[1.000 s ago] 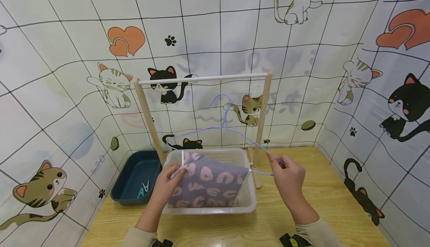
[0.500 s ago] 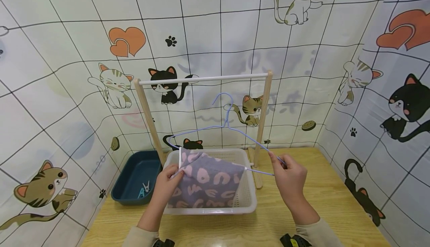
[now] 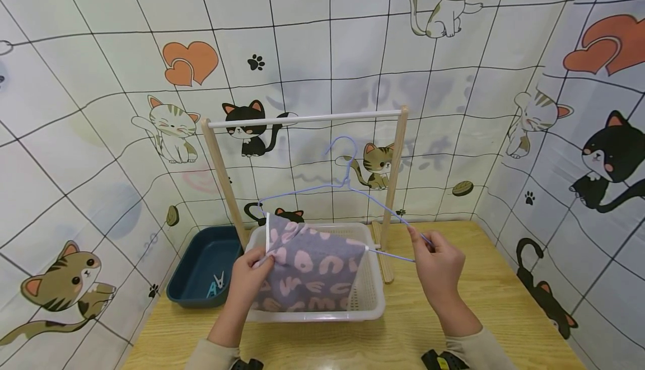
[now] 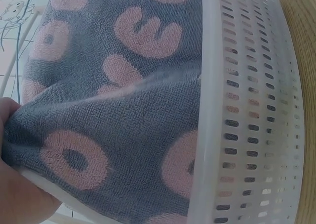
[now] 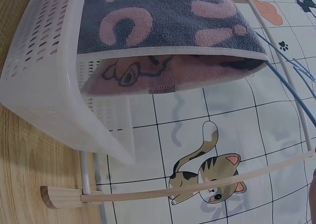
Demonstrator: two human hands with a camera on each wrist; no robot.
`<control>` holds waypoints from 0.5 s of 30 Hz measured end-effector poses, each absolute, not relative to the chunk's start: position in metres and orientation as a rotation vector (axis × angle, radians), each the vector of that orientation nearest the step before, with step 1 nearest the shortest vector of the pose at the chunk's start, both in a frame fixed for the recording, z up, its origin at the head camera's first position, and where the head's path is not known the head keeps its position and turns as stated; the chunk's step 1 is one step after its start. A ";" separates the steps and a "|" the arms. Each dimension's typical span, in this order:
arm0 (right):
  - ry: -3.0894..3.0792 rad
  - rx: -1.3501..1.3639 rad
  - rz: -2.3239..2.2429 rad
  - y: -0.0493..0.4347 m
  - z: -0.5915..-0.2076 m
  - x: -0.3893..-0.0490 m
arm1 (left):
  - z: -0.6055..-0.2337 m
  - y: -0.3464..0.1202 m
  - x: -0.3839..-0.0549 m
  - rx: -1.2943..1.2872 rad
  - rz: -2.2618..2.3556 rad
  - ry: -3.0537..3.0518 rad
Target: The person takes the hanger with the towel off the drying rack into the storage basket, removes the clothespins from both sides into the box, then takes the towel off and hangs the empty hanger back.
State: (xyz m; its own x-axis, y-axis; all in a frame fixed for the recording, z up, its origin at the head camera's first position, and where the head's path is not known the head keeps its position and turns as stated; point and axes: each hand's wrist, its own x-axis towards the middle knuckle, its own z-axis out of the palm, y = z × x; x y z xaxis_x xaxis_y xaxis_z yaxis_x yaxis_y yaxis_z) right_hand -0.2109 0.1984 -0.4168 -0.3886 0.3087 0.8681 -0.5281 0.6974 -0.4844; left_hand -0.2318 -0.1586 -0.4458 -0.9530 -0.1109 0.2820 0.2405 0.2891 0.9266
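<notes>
A grey-purple towel (image 3: 317, 269) with pink letters drapes over the bottom bar of a blue wire hanger (image 3: 347, 178). My left hand (image 3: 247, 277) pinches the towel near its white left edge. The hanger's right corner is in the grip of my right hand (image 3: 440, 261), and the hook points up. Below, the towel hangs into a white perforated basket (image 3: 314, 317). The left wrist view has the towel (image 4: 133, 105) bunched by the thumb and fingers. In the right wrist view the towel (image 5: 197, 16) shows a pink underside and tents over the bar.
Behind the basket stands a drying rack with wooden posts (image 3: 395, 174) and a white crossbar (image 3: 302, 118). A dark blue tub (image 3: 178, 280) at the left holds clothespins (image 3: 216, 283). All rest on a wooden table (image 3: 453, 280) in front of a cat-patterned wall covering.
The hanger has shifted right and slightly up with my right hand. The towel's top left corner has risen along the bar, while its right end has slid left, exposing more bar.
</notes>
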 end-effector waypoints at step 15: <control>-1.724 0.132 0.919 0.199 -0.418 -0.214 | -0.442 -0.159 -0.233 -0.176 -1.694 -2.444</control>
